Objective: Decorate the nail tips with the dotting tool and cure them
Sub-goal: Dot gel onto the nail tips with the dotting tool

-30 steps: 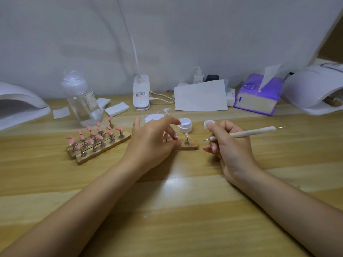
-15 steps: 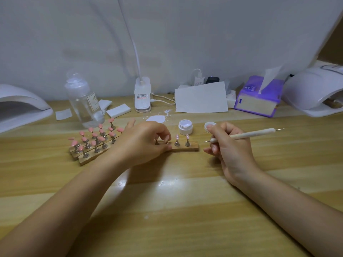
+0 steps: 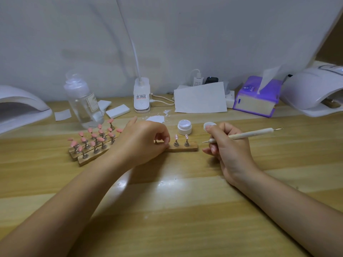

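Striped wooden table [image 3: 185,210] against grey wall [image 3: 204,38] — curing lamps [image 3: 313,89] at both ends.

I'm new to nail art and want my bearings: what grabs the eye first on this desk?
The two hands at centre: the left hand pinches a wooden strip carrying nail tips on metal stands, and the right hand holds a dotting tool. Left of them stands a cluster of pink tips; behind the strip sits an open jar.

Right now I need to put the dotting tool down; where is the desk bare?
Bare wood lies right of the right hand, toward the tissue box, and along the near edge. Crowded: between the nail tip racks, bottle and gel jar.
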`<state>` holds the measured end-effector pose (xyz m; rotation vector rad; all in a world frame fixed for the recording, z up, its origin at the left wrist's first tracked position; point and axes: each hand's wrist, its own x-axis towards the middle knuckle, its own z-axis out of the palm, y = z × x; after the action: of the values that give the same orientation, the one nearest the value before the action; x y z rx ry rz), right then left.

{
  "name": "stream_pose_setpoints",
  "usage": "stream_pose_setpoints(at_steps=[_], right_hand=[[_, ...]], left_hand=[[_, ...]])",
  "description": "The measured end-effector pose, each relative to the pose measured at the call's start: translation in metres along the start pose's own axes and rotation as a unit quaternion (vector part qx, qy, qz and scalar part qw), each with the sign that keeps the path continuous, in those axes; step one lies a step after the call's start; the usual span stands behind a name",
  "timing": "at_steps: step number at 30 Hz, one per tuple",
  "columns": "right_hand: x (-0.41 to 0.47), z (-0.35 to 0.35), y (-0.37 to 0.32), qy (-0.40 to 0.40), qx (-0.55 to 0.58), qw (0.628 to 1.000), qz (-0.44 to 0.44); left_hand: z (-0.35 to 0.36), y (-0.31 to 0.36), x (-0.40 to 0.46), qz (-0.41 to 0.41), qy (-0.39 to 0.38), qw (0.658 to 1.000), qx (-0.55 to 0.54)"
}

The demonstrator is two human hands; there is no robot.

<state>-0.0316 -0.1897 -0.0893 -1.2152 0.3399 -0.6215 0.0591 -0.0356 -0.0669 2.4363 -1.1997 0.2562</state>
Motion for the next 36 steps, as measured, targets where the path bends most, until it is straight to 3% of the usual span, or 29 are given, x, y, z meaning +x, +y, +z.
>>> stream_pose_setpoints(at_steps=[4, 8, 12, 15, 28, 36], right_hand=[[0.000, -0.001, 0.001, 0.000, 0.004, 1.000, 0.001], [0.001, -0.001, 0.001, 0.003, 0.011, 1.000, 0.004], [0.001, -0.002, 0.000, 0.020, 0.027, 0.999, 0.007], [0.001, -0.003, 0.000, 0.034, 0.035, 0.999, -0.001], [0.018, -0.002, -0.017, -0.016, -0.117, 0.988, -0.104], [0.070, 0.022, -0.016, -0.053, -0.308, 0.938, -0.148]], left_hand=[[-0.001, 0.000, 0.001, 0.046, 0.063, 0.997, -0.027], [-0.005, 0.014, -0.001, 0.084, 0.129, 0.974, -0.167], [0.008, 0.032, -0.009, 0.057, 0.087, 0.929, -0.356], [0.022, 0.039, -0.015, 0.025, 0.036, 0.900, -0.434], [0.040, 0.039, -0.019, -0.014, -0.021, 0.913, -0.407], [0.037, 0.043, -0.020, -0.033, -0.045, 0.902, -0.427]])
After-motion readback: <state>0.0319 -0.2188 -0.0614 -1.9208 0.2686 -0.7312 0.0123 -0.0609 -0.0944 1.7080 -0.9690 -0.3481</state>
